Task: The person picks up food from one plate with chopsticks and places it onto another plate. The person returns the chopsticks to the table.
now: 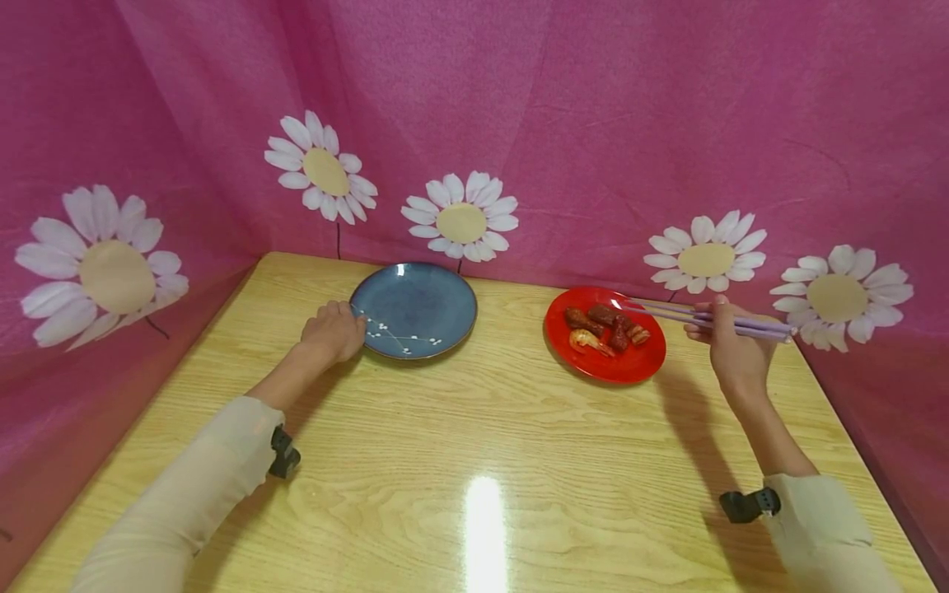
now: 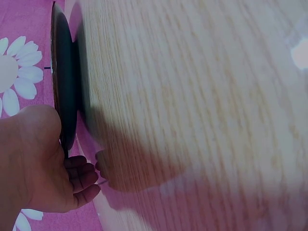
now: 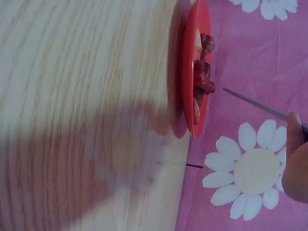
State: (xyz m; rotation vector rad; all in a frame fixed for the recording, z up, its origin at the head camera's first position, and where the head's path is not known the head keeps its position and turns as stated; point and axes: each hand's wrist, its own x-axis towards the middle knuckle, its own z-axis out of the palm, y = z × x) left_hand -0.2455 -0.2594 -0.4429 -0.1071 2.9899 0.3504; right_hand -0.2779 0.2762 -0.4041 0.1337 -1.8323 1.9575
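My left hand (image 1: 334, 331) holds the left rim of a round blue plate (image 1: 418, 305) with white blossom decoration. In the left wrist view, the thumb side lies at the edge of the plate (image 2: 63, 72), with curled fingers (image 2: 83, 175) below it. On the right, my right hand (image 1: 741, 354) grips a pair of purple chopsticks (image 1: 749, 324). Their tips reach over the far right part of a red plate (image 1: 593, 369), just above the food. That plate carries a shrimp (image 1: 587, 340) and several brown pieces of meat (image 1: 619, 333). In the right wrist view, a chopstick (image 3: 255, 102) points toward the meat (image 3: 204, 79).
Both plates stand on a light wooden table (image 1: 400, 461), toward its far edge. A pink cloth (image 1: 563, 123) with large white daisies hangs behind and at both sides. Small black devices (image 1: 284, 452) are strapped to both wrists.
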